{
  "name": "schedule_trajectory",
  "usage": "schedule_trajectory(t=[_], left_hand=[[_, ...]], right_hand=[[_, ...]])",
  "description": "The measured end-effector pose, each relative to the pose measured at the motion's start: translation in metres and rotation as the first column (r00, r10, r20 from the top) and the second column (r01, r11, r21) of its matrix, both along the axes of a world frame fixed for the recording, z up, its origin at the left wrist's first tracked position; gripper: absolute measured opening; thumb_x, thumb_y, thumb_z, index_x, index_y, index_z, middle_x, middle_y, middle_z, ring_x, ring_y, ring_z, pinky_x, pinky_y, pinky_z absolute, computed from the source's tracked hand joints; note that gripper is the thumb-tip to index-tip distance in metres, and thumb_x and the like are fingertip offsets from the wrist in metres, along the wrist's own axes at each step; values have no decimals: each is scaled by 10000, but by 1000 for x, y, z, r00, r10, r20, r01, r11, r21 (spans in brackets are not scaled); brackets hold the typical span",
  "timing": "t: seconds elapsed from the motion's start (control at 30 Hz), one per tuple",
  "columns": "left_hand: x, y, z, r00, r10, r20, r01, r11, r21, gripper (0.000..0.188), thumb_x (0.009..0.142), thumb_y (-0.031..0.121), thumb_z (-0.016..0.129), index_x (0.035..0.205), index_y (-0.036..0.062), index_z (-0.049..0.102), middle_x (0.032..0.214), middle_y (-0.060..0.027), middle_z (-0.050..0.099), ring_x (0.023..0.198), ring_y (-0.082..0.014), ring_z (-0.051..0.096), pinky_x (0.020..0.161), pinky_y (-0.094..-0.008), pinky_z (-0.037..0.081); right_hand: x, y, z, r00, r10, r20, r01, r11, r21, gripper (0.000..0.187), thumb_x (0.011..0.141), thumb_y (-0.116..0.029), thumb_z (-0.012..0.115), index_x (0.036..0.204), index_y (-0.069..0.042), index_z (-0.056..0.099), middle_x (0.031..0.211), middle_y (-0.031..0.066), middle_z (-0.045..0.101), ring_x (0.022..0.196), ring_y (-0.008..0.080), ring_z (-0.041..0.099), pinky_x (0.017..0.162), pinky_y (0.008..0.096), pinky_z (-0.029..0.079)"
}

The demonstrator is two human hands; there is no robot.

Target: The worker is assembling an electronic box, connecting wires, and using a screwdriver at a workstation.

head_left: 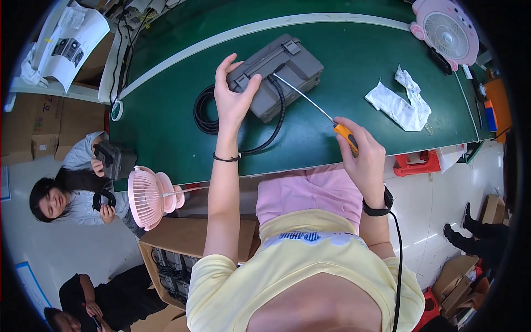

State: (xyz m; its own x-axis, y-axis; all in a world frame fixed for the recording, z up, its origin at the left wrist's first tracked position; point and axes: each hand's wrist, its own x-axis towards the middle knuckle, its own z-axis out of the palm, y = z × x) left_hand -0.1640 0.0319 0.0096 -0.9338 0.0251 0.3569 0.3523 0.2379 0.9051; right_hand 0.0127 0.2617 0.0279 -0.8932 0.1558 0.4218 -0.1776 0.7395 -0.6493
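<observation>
A dark grey plastic box with latches lies tilted on the green table. My left hand grips its near left side, with the thumb on the face and the fingers at the edge. In my right hand is a screwdriver with an orange and black handle. Its long metal shaft reaches to the box face beside a black cable, and the tip seems to touch near the cable's entry. The rest of the cable lies coiled left of the box.
Crumpled white cloth or paper lies right on the table. A pink fan stands at the far right, another pink fan at the near left edge. A carton of similar boxes stands beside me. A co-worker holds a grey box at left.
</observation>
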Motion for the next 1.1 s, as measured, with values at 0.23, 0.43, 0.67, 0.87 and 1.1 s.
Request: schedule_trajectory(t=[0.23, 0.43, 0.67, 0.87, 1.1], left_hand=[[9, 1, 3, 1000, 6, -22, -6, 1000, 23, 684, 754, 166, 820, 1360, 61, 522, 1197, -144, 633, 1049, -218, 629, 943, -340, 493], [11, 4, 1, 997, 28, -79, -32, 998, -49, 677, 746, 165, 823, 1347, 52, 534, 1189, -150, 636, 1069, -228, 626, 956, -351, 485], [20, 11, 2, 983, 89, -160, -99, 994, -53, 647, 759, 160, 825, 1327, 57, 531, 1196, -146, 633, 1092, -231, 613, 967, -351, 480], [20, 11, 3, 987, 103, -123, -108, 993, -39, 621, 779, 140, 813, 1326, 51, 534, 1222, -141, 626, 1110, -224, 601, 985, -350, 470], [20, 13, 0, 984, 132, -119, -137, 990, -39, 608, 761, 171, 815, 1298, 62, 552, 1213, -153, 625, 1118, -258, 608, 985, -369, 477]], right_hand=[[-6, 12, -26, 991, 135, 22, -123, 947, -298, 299, 919, -85, 675, 1217, -93, 658, 898, 96, 722, 723, 191, 689, 659, 288, 524], [3, 8, -22, 889, 291, 354, -18, 794, -607, 297, 976, -134, 622, 1267, -75, 628, 698, 51, 651, 636, 57, 543, 594, 233, 447], [7, 11, -21, 892, 288, 349, -33, 810, -585, 299, 967, -140, 637, 1263, -96, 629, 715, 75, 667, 584, 101, 587, 565, 256, 460], [11, 3, -6, 997, 67, 33, -65, 996, -59, 291, 904, -98, 685, 1192, -107, 646, 869, 143, 714, 661, 308, 684, 577, 350, 533], [16, -4, -3, 997, 82, 9, -82, 997, -4, 300, 894, -84, 686, 1188, -115, 638, 863, 125, 705, 644, 296, 673, 550, 355, 525]])
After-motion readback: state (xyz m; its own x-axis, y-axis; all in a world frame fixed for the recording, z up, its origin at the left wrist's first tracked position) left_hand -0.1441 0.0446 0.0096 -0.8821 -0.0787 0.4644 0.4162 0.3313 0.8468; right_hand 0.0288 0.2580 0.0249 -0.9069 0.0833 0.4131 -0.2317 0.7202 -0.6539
